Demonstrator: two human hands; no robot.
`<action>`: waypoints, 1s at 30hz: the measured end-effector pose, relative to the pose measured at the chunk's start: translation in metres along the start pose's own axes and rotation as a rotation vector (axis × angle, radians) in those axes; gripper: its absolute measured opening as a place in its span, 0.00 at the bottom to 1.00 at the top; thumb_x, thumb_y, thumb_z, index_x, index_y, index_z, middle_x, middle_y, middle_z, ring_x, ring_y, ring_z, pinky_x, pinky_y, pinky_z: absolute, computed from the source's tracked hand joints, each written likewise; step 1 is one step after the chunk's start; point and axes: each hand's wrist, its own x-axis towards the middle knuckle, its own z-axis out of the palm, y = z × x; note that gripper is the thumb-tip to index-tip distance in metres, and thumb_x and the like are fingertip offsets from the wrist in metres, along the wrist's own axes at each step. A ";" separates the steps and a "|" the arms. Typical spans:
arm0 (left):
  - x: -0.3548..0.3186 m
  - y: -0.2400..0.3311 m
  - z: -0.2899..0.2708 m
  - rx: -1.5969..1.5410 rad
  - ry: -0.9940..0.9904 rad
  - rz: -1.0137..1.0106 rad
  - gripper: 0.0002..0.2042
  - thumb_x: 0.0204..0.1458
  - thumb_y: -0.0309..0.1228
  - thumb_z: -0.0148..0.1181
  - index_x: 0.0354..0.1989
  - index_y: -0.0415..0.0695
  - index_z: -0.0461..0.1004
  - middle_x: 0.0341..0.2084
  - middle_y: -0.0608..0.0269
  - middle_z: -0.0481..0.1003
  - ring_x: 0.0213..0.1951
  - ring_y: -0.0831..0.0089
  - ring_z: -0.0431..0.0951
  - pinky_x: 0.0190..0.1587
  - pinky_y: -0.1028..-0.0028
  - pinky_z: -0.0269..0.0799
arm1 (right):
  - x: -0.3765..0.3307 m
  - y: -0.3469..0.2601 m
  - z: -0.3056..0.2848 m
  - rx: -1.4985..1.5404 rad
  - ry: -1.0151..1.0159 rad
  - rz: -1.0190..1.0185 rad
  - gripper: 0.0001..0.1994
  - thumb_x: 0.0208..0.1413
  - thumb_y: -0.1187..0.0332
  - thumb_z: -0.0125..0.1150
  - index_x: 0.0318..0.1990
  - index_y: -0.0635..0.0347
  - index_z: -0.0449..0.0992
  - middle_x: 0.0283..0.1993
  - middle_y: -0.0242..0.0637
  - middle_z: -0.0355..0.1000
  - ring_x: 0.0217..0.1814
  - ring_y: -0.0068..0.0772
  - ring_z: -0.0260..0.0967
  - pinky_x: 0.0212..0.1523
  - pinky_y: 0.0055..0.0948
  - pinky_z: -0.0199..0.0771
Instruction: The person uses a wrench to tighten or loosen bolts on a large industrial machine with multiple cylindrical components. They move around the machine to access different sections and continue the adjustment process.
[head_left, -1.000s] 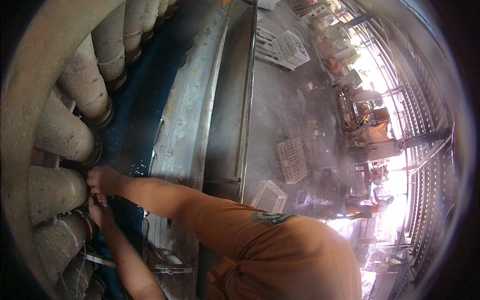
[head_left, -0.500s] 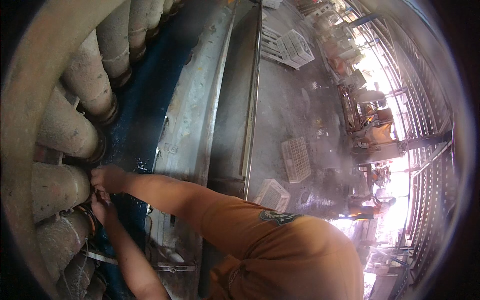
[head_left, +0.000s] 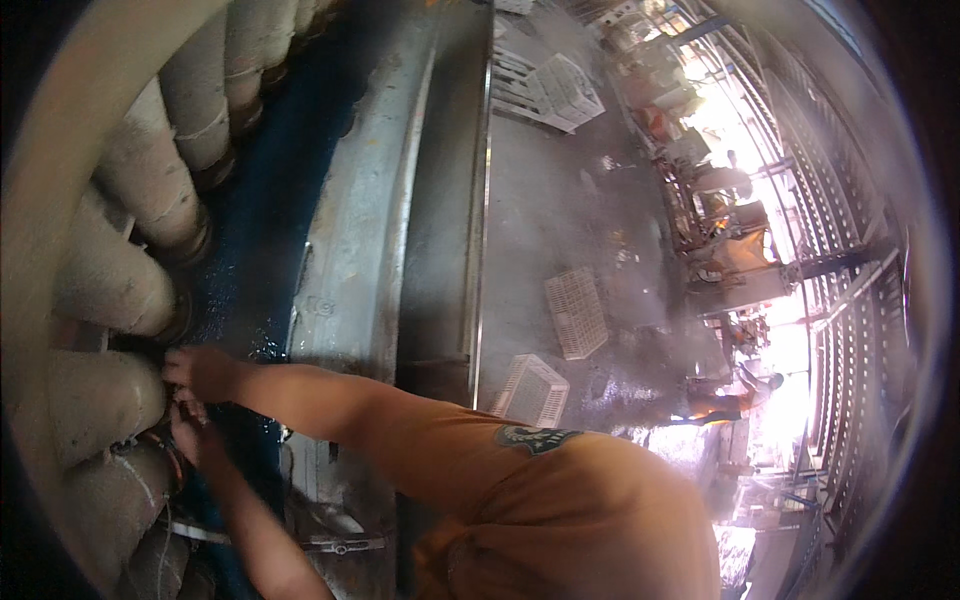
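Both my hands work at the dark end of a pale, dusty cylinder [head_left: 108, 405], one of a row along the left. My right hand [head_left: 203, 373] reaches across from the right, its fingers bent against the cylinder's end. Just below it, my left hand [head_left: 188, 428] has its fingers curled up toward the same edge. Whatever lies between the fingers is too small and dark to make out. Under my left hand, another pale cylinder [head_left: 112, 492] carries a thin cord and an orange-red band near its end.
A dark blue wet strip [head_left: 262, 230] runs beside the cylinders, with a worn metal ledge [head_left: 345, 260] along it. A metal bar [head_left: 335, 546] crosses near my left forearm. Plastic crates [head_left: 577, 312] stand on the wet floor. Another person [head_left: 722, 402] is far off to the right.
The whole scene has shifted a little to the left in the picture. My hands stay at the same cylinder end, with their fingers slightly farther apart from each other.
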 end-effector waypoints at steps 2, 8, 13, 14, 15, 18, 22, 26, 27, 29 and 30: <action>0.007 -0.011 -0.007 -0.074 -0.057 -0.037 0.08 0.58 0.25 0.42 0.35 0.36 0.68 0.22 0.66 0.62 0.26 0.77 0.61 0.31 0.80 0.59 | 0.004 0.012 0.015 0.031 -0.076 -0.071 0.09 0.40 0.61 0.60 0.26 0.55 0.75 0.33 0.34 0.67 0.38 0.38 0.66 0.36 0.36 0.70; -0.001 -0.002 -0.004 0.219 0.014 0.022 0.08 0.58 0.26 0.43 0.36 0.35 0.68 0.22 0.67 0.61 0.27 0.77 0.61 0.33 0.80 0.61 | 0.008 0.006 0.006 -0.015 -0.099 -0.102 0.09 0.39 0.61 0.61 0.26 0.55 0.75 0.32 0.34 0.67 0.37 0.38 0.67 0.35 0.35 0.70; -0.005 0.013 0.007 0.030 0.008 -0.071 0.08 0.58 0.26 0.42 0.38 0.34 0.68 0.23 0.66 0.62 0.28 0.76 0.61 0.34 0.79 0.61 | 0.006 0.017 0.021 0.052 -0.038 -0.190 0.09 0.38 0.62 0.62 0.25 0.56 0.74 0.30 0.35 0.66 0.35 0.38 0.67 0.34 0.35 0.70; -0.001 0.011 0.004 -0.075 -0.005 -0.132 0.09 0.58 0.26 0.42 0.38 0.34 0.68 0.23 0.66 0.62 0.28 0.76 0.61 0.34 0.79 0.62 | 0.008 0.014 0.022 0.046 0.011 -0.184 0.08 0.38 0.62 0.62 0.24 0.56 0.74 0.30 0.36 0.66 0.35 0.38 0.67 0.34 0.35 0.70; -0.001 0.008 0.002 0.007 -0.006 -0.121 0.09 0.58 0.26 0.42 0.39 0.34 0.68 0.24 0.66 0.62 0.28 0.76 0.61 0.35 0.79 0.62 | 0.009 0.012 0.021 0.039 0.060 -0.179 0.08 0.38 0.63 0.62 0.24 0.56 0.74 0.30 0.36 0.67 0.35 0.38 0.67 0.34 0.35 0.70; 0.003 -0.002 -0.010 0.115 -0.002 -0.104 0.10 0.59 0.27 0.40 0.39 0.34 0.68 0.25 0.65 0.64 0.28 0.76 0.62 0.36 0.78 0.62 | 0.007 0.004 0.016 0.068 0.012 -0.061 0.08 0.37 0.63 0.61 0.25 0.57 0.74 0.30 0.36 0.67 0.35 0.38 0.67 0.33 0.36 0.70; 0.005 -0.006 -0.001 -0.084 0.099 -0.111 0.11 0.60 0.28 0.40 0.39 0.34 0.68 0.26 0.64 0.65 0.30 0.75 0.64 0.39 0.78 0.63 | 0.005 0.015 0.013 0.105 -0.015 -0.157 0.09 0.37 0.63 0.62 0.24 0.58 0.74 0.30 0.36 0.67 0.35 0.39 0.67 0.34 0.37 0.70; -0.001 0.010 -0.005 0.093 0.116 -0.116 0.12 0.60 0.30 0.41 0.43 0.34 0.68 0.29 0.62 0.67 0.33 0.73 0.67 0.43 0.77 0.64 | 0.008 -0.001 0.010 0.115 -0.018 0.018 0.09 0.39 0.63 0.61 0.25 0.58 0.74 0.31 0.37 0.67 0.36 0.40 0.66 0.37 0.38 0.69; -0.003 0.011 -0.006 0.190 0.103 -0.090 0.13 0.60 0.30 0.41 0.44 0.33 0.68 0.30 0.61 0.67 0.34 0.73 0.67 0.44 0.76 0.64 | 0.007 -0.003 0.009 0.123 -0.019 0.061 0.09 0.39 0.63 0.61 0.26 0.58 0.74 0.32 0.37 0.67 0.37 0.40 0.66 0.38 0.38 0.69; -0.010 0.008 0.010 0.451 0.040 0.049 0.14 0.61 0.32 0.41 0.46 0.33 0.67 0.33 0.59 0.69 0.36 0.73 0.68 0.45 0.75 0.64 | -0.004 0.019 0.017 0.212 -0.119 0.043 0.09 0.41 0.63 0.61 0.27 0.58 0.75 0.34 0.38 0.68 0.38 0.40 0.66 0.39 0.38 0.69; -0.001 -0.012 0.006 0.272 -0.001 -0.017 0.15 0.61 0.32 0.41 0.46 0.32 0.67 0.34 0.59 0.69 0.36 0.72 0.69 0.45 0.75 0.65 | -0.011 0.031 0.020 0.255 -0.167 0.036 0.09 0.42 0.63 0.61 0.28 0.58 0.75 0.34 0.38 0.68 0.39 0.40 0.66 0.40 0.38 0.68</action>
